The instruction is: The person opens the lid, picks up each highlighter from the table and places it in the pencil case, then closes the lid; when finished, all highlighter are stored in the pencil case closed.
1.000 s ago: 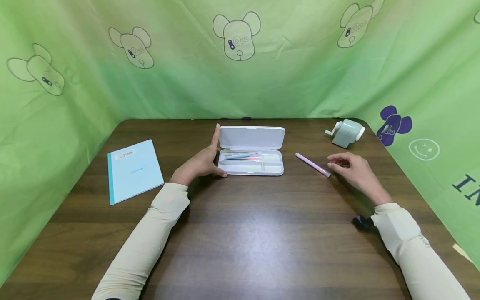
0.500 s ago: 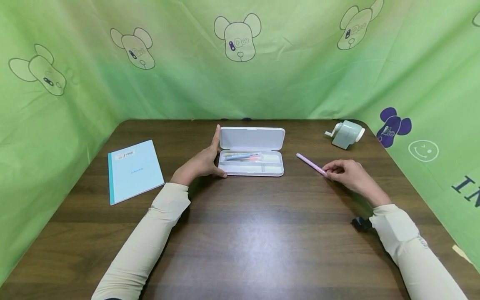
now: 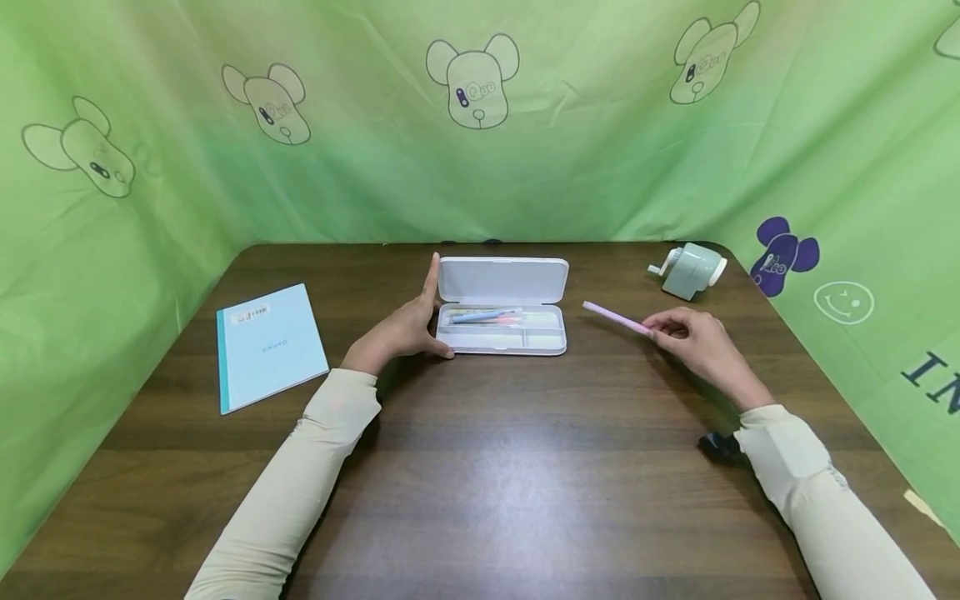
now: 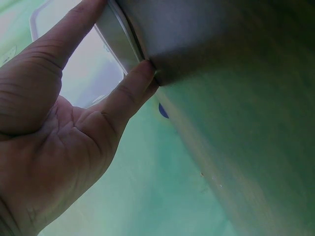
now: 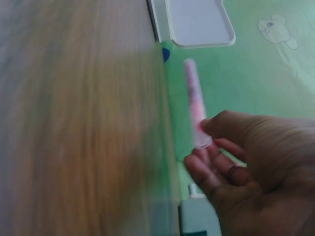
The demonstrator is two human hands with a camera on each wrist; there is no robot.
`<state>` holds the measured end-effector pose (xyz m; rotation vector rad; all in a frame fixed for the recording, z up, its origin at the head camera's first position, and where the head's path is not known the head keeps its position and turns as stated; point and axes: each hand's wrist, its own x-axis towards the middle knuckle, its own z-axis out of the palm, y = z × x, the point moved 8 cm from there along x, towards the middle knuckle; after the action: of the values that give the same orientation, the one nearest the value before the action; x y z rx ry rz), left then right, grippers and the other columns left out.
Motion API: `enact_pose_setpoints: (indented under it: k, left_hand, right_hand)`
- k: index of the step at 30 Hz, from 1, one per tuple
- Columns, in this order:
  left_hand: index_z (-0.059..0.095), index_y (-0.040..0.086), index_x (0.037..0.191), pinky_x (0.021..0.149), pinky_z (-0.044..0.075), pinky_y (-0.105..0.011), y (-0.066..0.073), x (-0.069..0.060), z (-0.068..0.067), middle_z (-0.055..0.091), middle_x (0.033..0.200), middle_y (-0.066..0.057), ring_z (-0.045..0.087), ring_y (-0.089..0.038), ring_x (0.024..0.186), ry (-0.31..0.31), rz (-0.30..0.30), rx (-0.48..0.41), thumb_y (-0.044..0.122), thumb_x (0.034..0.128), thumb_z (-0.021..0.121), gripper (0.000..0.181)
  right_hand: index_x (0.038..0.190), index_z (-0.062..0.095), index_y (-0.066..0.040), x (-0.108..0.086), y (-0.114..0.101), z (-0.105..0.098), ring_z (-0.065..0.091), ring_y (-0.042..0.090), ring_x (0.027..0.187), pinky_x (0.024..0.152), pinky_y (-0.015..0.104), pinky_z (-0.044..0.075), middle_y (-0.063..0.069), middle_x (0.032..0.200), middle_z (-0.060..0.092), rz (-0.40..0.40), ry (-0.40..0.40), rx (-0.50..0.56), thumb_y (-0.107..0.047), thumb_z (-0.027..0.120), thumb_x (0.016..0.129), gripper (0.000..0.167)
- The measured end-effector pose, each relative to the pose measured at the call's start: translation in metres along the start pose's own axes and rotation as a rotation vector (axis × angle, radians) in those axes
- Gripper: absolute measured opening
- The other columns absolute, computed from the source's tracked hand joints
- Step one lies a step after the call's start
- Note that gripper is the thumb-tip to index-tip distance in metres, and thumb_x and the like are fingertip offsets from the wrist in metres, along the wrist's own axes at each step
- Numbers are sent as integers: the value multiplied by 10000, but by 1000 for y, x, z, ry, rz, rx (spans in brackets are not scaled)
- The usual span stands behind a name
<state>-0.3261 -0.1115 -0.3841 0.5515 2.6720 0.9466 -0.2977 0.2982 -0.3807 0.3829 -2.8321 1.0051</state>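
In the head view my left hand (image 3: 396,332) holds the left end of an open white pencil case (image 3: 546,343). Its thumb lies at the front corner, and a finger points up beside the raised lid (image 3: 502,281). Several pens (image 3: 480,316) lie in the case's rear compartment. My right hand (image 3: 693,340) pinches one end of a pink pen (image 3: 617,317), which slants up to the left over the table. In the right wrist view the pen (image 5: 193,91) is between thumb and fingers, its far end toward the case. The left wrist view shows finger and thumb against the case's side.
A light blue notebook (image 3: 272,348) lies at the left of the brown table (image 3: 480,467). A grey-green crank pencil sharpener (image 3: 692,271) stands at the back right, behind my right hand. Green printed cloth (image 3: 375,167) hangs around the table's back and sides.
My right hand moved left to the pink pen, took hold of its near end and lifted it off the table. My left hand stays at the pencil case.
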Motion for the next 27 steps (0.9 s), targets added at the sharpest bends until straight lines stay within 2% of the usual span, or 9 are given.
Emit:
enact_pose_setpoints:
  k: [4,7,12,14,15,19,21,22,27]
  left_hand:
    - [-407,266,1626,1243,335,-524,0,1,-3,444,1635,-316,450,-410,1516,9,-3,3,139,870,949,1558]
    - [-415,281,1620,1234,343,-547,-4,4,-3,449,1630,-319,458,-427,1505,1,1,1,185,852,970,1586]
    - [-430,424,1583,1178,402,-547,-46,33,9,536,1578,-278,531,-396,1446,15,59,6,389,752,1031,1681]
    - [-427,428,1585,1156,421,-538,-63,45,14,559,1560,-264,551,-382,1427,26,72,8,422,725,1040,1701]
    - [-425,398,1595,1168,413,-531,-56,38,13,551,1566,-269,541,-382,1439,19,67,7,391,748,1033,1686]
    - [-428,328,1606,1199,383,-542,-42,28,11,523,1588,-284,507,-394,1473,9,37,-2,285,775,1027,1677]
    - [-423,338,1609,1207,372,-531,-33,20,8,526,1595,-262,502,-373,1483,14,23,-5,254,774,1028,1676]
    - [-427,364,1601,1197,381,-532,-37,25,9,539,1589,-248,513,-364,1475,23,18,-7,270,753,1041,1697]
    - [-425,381,1599,1189,395,-546,-34,24,9,520,1589,-286,518,-404,1461,17,23,-3,266,773,1029,1676]
  right_hand:
    - [1147,798,28,12,-14,6,592,-55,824,728,106,471,201,1053,756,-76,65,77,-19,765,999,158]
    - [1132,799,36,21,-27,15,594,-62,848,750,89,476,202,1048,743,-141,77,136,19,762,992,146]
    - [1119,806,31,30,-43,31,620,-31,868,769,91,496,182,1048,742,-192,65,197,57,761,980,148]
    - [1125,807,26,34,-47,38,631,0,885,785,100,503,171,1052,741,-201,47,206,52,760,984,151]
    - [1130,807,23,36,-50,42,636,21,895,793,104,505,164,1053,742,-206,36,206,52,758,985,156]
    - [1138,803,23,44,-65,57,666,120,934,821,136,517,151,1066,746,-237,-8,201,40,757,989,157]
    - [1136,799,36,48,-75,64,674,165,938,825,153,524,155,1068,744,-262,-16,196,35,758,990,152]
    - [1131,798,41,51,-80,67,673,183,938,823,159,524,157,1065,740,-273,-19,197,41,756,988,149]
    - [1112,794,64,61,-103,85,659,231,923,807,179,522,162,1044,719,-317,-50,197,74,734,983,142]
